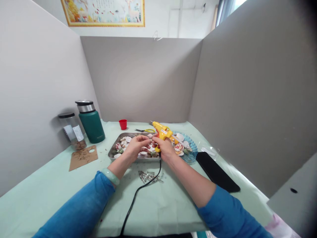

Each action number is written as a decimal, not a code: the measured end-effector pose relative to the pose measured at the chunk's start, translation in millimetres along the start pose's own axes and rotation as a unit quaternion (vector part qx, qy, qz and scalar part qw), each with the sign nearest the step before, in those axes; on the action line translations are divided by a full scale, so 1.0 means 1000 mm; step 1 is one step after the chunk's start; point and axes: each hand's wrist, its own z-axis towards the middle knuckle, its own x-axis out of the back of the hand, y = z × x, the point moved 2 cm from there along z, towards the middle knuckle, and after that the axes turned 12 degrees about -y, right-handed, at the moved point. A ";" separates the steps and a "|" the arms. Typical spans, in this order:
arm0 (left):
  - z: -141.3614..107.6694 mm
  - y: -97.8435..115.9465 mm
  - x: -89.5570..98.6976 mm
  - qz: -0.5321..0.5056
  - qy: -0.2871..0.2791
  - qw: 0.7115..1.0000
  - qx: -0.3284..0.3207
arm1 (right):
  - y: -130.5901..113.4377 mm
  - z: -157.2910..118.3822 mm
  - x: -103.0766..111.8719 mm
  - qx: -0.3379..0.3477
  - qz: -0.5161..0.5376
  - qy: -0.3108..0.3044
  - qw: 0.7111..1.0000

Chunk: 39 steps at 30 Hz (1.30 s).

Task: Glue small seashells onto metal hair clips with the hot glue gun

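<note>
My right hand is wrapped round a yellow hot glue gun, whose nozzle points up and to the left. Its black cord runs down to the table's front edge. Close beside it, my left hand is closed in a pinch. A small spotted shell shows at those fingertips, partly covered by fingers. Both hands are over a metal tray of shells and small succulent-like pieces. At the right, a blue scalloped plate holds more shells, partly behind my right hand.
Metal clips lie in front of the tray. Scissors and a red cup are behind it. Leftward stand a green bottle, a jar and a brown board. A black slab lies right; grey partitions enclose the table.
</note>
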 end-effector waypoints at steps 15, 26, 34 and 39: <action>0.004 0.002 0.004 -0.066 0.009 0.997 -0.029 | -0.002 -0.003 -0.003 -0.005 -0.011 -0.003 1.000; 0.004 0.007 0.006 0.075 0.026 0.995 -0.053 | 0.004 0.002 0.003 0.001 0.026 0.027 0.999; 0.005 0.001 0.006 0.022 0.003 0.999 -0.047 | 0.008 0.005 0.005 -0.007 0.077 0.017 0.997; 0.005 -0.002 0.008 0.008 0.015 1.000 -0.025 | 0.007 0.004 0.006 -0.007 0.080 0.016 0.997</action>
